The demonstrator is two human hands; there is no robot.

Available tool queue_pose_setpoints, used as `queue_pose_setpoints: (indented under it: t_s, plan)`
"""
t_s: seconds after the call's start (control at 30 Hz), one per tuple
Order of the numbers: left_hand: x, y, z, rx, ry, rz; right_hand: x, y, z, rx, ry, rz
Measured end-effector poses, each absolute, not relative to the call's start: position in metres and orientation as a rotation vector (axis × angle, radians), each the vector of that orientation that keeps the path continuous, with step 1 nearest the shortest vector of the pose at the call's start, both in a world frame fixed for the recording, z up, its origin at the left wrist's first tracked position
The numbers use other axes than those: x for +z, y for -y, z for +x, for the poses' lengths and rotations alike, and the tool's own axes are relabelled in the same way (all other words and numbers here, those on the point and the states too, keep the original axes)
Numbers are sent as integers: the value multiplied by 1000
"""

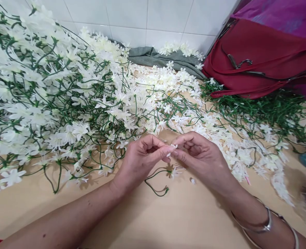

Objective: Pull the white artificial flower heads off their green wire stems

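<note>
Thumb and fingers of my left hand [149, 154] are pinched on a small white flower piece [174, 146]. My right hand [198, 154] pinches the same piece from the other side, so the two hands meet over the table. Most of the piece is hidden by the fingertips; only some white petal edges show. Below the hands, a green artificial stem [156, 190] with a white flower end [174, 172] lies curled on the table. A tiny white bit [192, 180] rests beside it.
A big heap of white artificial flowers [51, 90] on green stems fills the left. Loose white petals [155, 79] spread across the middle. At the right, green stems [267, 107] lie by a red bag [267, 52]. A grey cloth [165, 58] runs along the tiled wall [127, 14].
</note>
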State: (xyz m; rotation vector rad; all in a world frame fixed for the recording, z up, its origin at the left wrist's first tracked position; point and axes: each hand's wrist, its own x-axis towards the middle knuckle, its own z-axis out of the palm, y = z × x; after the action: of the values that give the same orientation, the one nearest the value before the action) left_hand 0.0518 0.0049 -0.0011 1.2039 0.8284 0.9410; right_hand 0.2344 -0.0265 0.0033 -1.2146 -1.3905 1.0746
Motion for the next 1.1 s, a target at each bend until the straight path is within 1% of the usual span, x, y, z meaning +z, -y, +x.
queue_pose_setpoints:
  t_s: [0.17, 0.33, 0.7, 1.1]
  plan:
    - [1, -5, 51, 920, -818, 1215, 6, 24, 235, 1084, 1437, -1189]
    - [3, -6, 49, 946, -824, 1252, 7, 23, 236, 995, 1550, -1138]
    - [4, -9, 49, 898, -763, 1337, 5, 18, 239, 1048, 1440, -1156]
    - [2, -8, 47, 907, -753, 1363, 6, 23, 239, 845, 1553, -1099]
